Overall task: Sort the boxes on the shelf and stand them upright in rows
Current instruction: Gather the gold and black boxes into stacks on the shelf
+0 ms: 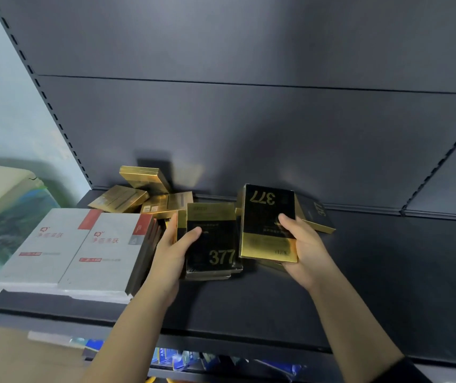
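Two black-and-gold boxes are gripped: left hand (177, 244) clamps the stack (211, 244); right hand (301, 244) clamps an upside-down box (268, 217); shelving it unturned would spoil the row

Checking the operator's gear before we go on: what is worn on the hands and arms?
Both hands, left hand and right hand, are bare: no gloves, rings or watch visible. The left forearm is uncovered. A dark sleeve edge shows on the right arm at the bottom of the picture.

Small print on the two grey flat boxes (83, 244) at 9 o'clock is blurred. Blue packets (171, 355) at 6 o'clock lie half hidden beneath the dark metal shelf (249, 313). The left forearm is cut off by the bottom edge.
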